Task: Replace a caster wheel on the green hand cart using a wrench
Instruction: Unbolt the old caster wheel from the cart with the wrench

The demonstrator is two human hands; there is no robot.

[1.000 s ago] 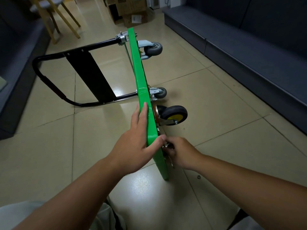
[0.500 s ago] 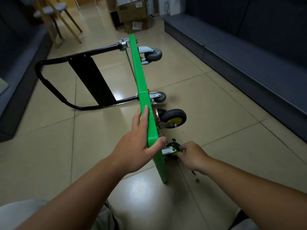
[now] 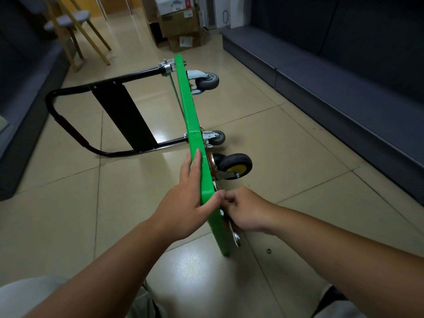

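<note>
The green cart [image 3: 195, 134] stands on its side edge on the floor [image 3: 286, 157], with its deck running from 6 o'clock toward 12 o'clock. The left hand [image 3: 183, 207] grips the deck, fingers flat on the left face and thumb hooked over the top edge. The right hand [image 3: 245, 211], at 3 o'clock of the deck, is curled around a wrench [image 3: 235, 237] lying along the underside from 11 to 5 o'clock. The yellow-hubbed wheel [image 3: 234, 166] is near, at that hand's 12 o'clock. The bolt is hidden. A small metal ring [image 3: 268, 250] lies at 5 o'clock. The contents of the cardboard boxes [image 3: 179, 21] cannot be seen.
</note>
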